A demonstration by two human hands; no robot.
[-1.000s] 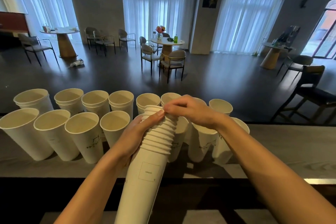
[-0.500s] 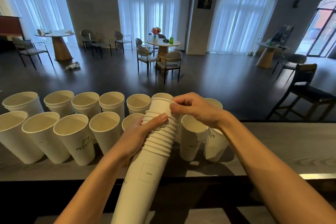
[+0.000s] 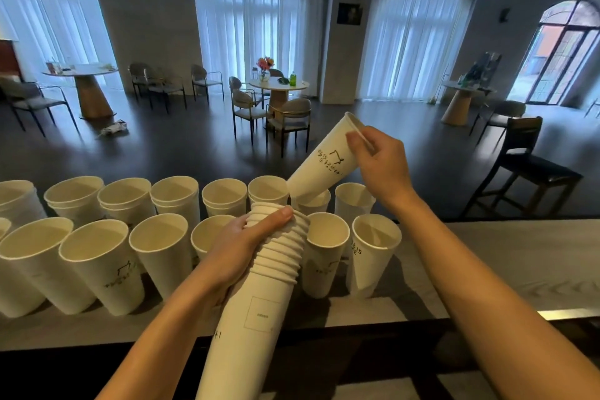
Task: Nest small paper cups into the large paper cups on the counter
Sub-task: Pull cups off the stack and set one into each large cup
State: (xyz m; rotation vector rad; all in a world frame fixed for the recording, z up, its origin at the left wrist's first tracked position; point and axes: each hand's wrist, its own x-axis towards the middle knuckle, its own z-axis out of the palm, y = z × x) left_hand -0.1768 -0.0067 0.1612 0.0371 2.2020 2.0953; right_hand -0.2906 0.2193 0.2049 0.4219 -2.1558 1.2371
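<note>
My left hand [image 3: 242, 248] grips a long stack of nested white paper cups [image 3: 259, 295] near its top, tilted toward me. My right hand [image 3: 381, 166] pinches the rim of a single white paper cup [image 3: 324, 161] with black print, held tilted in the air above the back row. Two rows of white cups stand on the counter [image 3: 519, 263]: a front row of large cups [image 3: 97, 263] and a back row of cups [image 3: 177, 195] with other cups nested inside.
The counter's near edge [image 3: 535, 315] runs across below my arms, with a dark drop in front. Beyond the counter lies a dark floor with round tables [image 3: 279, 88] and chairs. A dark wooden chair [image 3: 526, 159] stands close at the right.
My right hand has pulled one cup off the top of the stack and lifted it up and to the right. My left hand still holds the stack.
</note>
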